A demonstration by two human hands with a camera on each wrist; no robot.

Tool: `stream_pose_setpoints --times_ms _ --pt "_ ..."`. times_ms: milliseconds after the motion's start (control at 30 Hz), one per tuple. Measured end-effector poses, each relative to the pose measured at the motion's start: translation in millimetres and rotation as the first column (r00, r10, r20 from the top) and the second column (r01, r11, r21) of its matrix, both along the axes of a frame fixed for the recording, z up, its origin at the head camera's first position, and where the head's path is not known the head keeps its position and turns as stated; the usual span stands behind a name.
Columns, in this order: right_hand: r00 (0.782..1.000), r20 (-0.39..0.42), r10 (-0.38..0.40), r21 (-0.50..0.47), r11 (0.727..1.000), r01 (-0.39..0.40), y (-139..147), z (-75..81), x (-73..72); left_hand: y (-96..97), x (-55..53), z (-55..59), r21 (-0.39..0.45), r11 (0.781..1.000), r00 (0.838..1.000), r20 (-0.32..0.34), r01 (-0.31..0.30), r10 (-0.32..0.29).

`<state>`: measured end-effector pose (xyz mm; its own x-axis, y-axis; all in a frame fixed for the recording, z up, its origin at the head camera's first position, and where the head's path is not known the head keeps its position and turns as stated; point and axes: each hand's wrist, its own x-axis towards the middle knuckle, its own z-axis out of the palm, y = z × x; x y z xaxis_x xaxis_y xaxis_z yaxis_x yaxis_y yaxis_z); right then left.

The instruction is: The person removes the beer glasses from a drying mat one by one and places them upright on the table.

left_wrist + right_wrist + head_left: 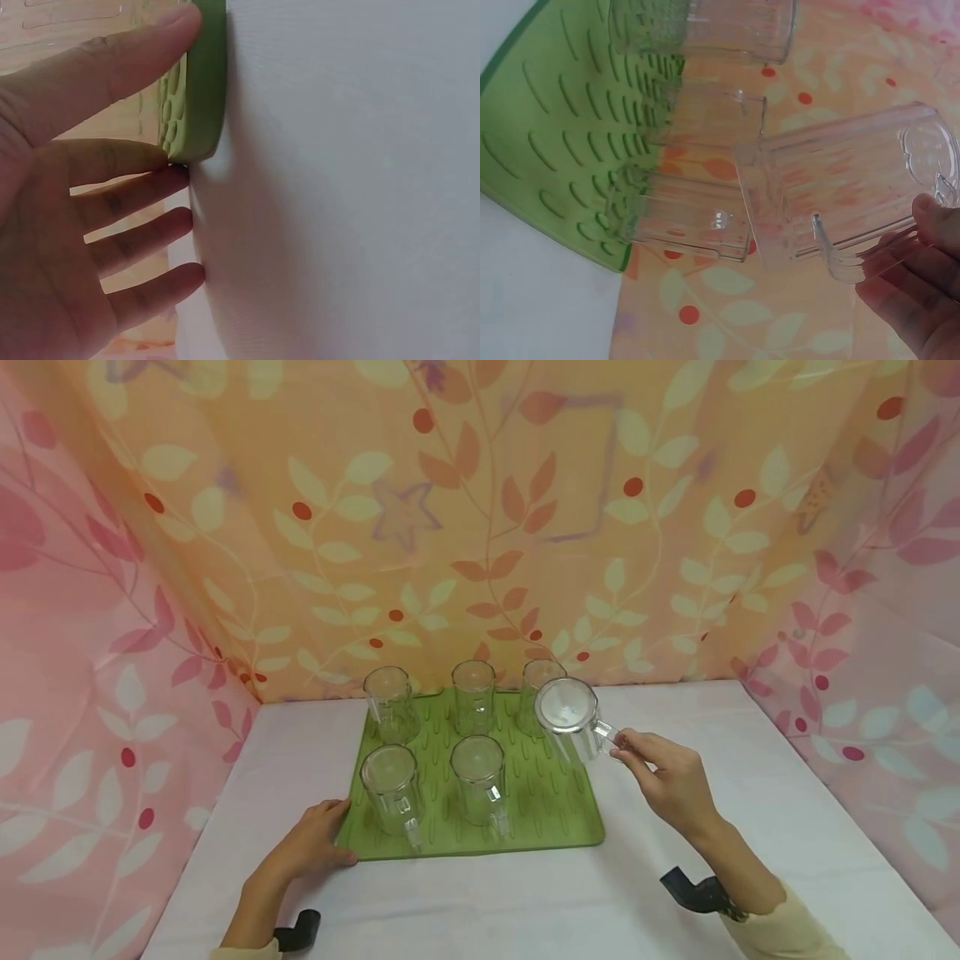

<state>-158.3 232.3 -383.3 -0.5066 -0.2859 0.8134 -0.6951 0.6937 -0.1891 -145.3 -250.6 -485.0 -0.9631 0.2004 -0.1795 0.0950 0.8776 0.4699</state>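
Observation:
My right hand (671,781) pinches the handle of a clear glass mug (567,718) and holds it tilted above the right side of a green mat (547,827). In the right wrist view, the fingers and thumb grip this held mug (847,187) at its handle. My left hand (311,839) touches the mat's front left corner. In the left wrist view, its thumb lies along the top of the mat's edge (206,90), while the other fingers stretch nearly straight beside the corner. Several more clear mugs, such as the front middle mug (478,781), stand on the mat in two rows.
The mat lies on a white cloth-covered table (480,910). Behind it hangs an orange leaf-patterned curtain (487,527), with pink patterned cloth (67,710) at the sides. The back right mug (542,681) stands partly hidden behind the held one.

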Motion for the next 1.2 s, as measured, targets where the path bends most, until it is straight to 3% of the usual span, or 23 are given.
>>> stream_pose_setpoints --times_ms 333,767,1200 --pt "0.998 -0.039 0.048 0.001 0.999 -0.048 -4 14.7 -5.9 0.2 1.9 1.3 0.029 0.999 1.0 0.001 -0.014 0.014" --pt "0.98 -0.181 0.078 0.036 0.997 -0.073 -13 26.9 -13.1 0.2 4.7 0.9 0.037 0.999 1.0 -0.011 -0.014 0.014" --pt "0.967 -0.223 0.127 0.087 0.99 -0.11 -21 32.5 -16.2 1.2 4.9 0.6 0.053 0.998 1.0 0.001 -0.03 0.03"
